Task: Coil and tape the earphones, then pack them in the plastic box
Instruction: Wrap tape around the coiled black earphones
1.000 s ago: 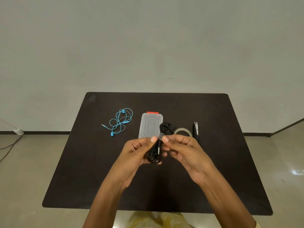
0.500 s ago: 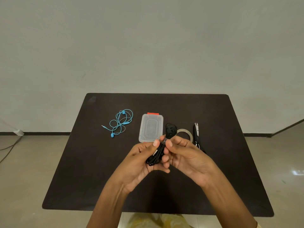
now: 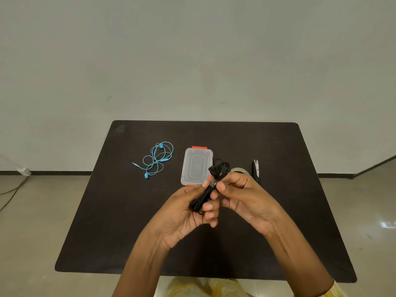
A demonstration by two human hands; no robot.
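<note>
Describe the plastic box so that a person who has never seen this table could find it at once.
On the dark table, look near the middle, just beyond the two hands. The clear plastic box lies flat there with its lid closed, between the loose blue earphones on its left and the tape roll on its right. It alone is transparent, with orange-red clasps at both ends.

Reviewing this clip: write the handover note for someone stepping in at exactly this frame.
Left hand holds the coiled black earphones above the table; right hand pinches the bundle at a clear tape band.
Blue earphones lie loose and uncoiled at far left.
Plastic box is mid-table, lid shut. Tape roll and snips are right of it.
Done: black pair coiled, tape apparently on.
Left: press the tape down, open the box, pack the black pair, likely then the blue pair.
</note>
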